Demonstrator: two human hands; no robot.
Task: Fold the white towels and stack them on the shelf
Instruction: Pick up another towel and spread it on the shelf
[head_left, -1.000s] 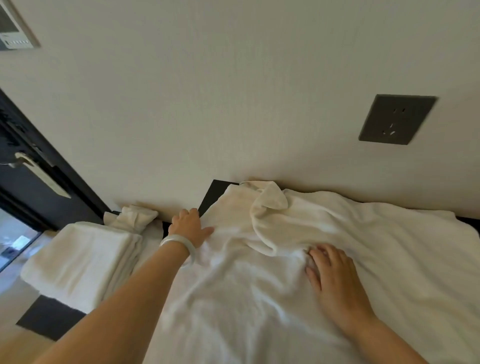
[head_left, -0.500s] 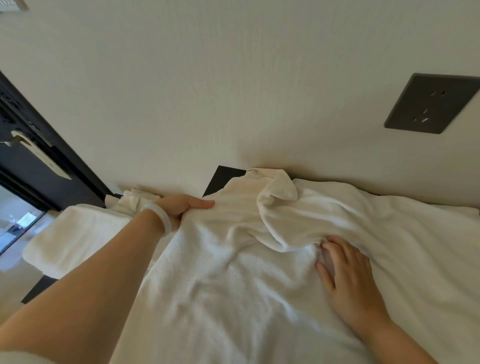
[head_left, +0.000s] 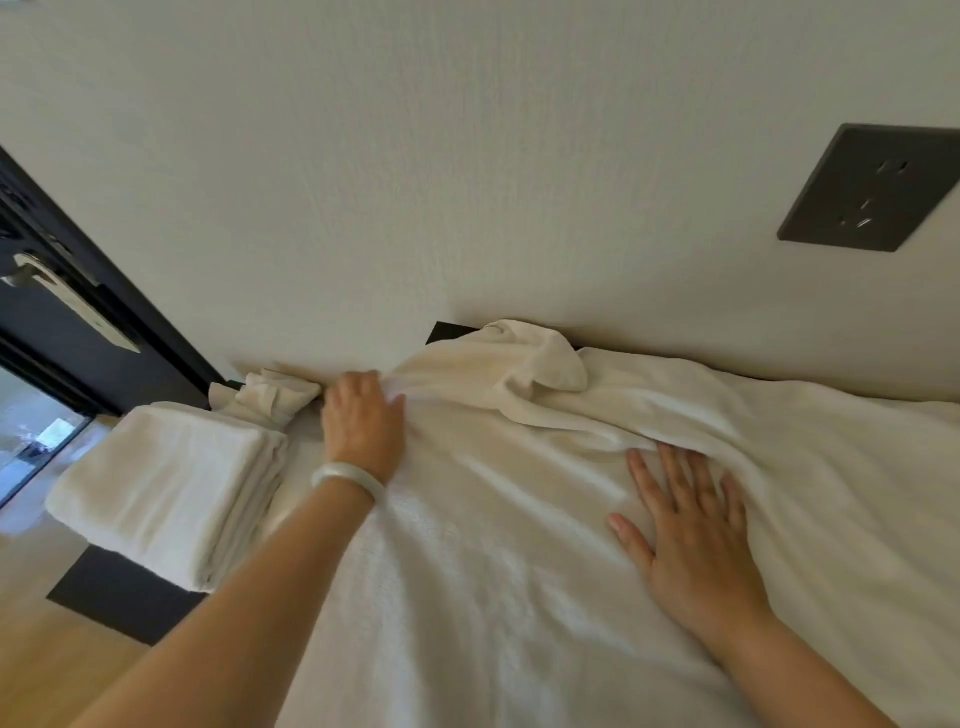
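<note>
A large white towel (head_left: 519, 545) lies spread and wrinkled over the dark shelf (head_left: 119, 597), with a bunched fold against the wall. My left hand (head_left: 363, 421), a pale bangle on its wrist, grips the towel's far left edge near the wall; creases run out from its thumb. Flat on the cloth below a raised fold lies my right hand (head_left: 691, 525), fingers spread. A stack of folded white towels (head_left: 156, 493) sits at the shelf's left end. Behind that stack a small crumpled white towel (head_left: 270, 400) leans against the wall.
The cream wall rises right behind the shelf, with a dark socket plate (head_left: 872, 187) at the upper right. A dark door with a metal handle (head_left: 62, 296) stands to the left. Wooden floor (head_left: 41, 649) shows below the shelf's left end.
My left hand has turned back down onto the towel's left edge after lifting it with the thumb on top. My right hand has spread flatter on the cloth. The view has shifted slightly.
</note>
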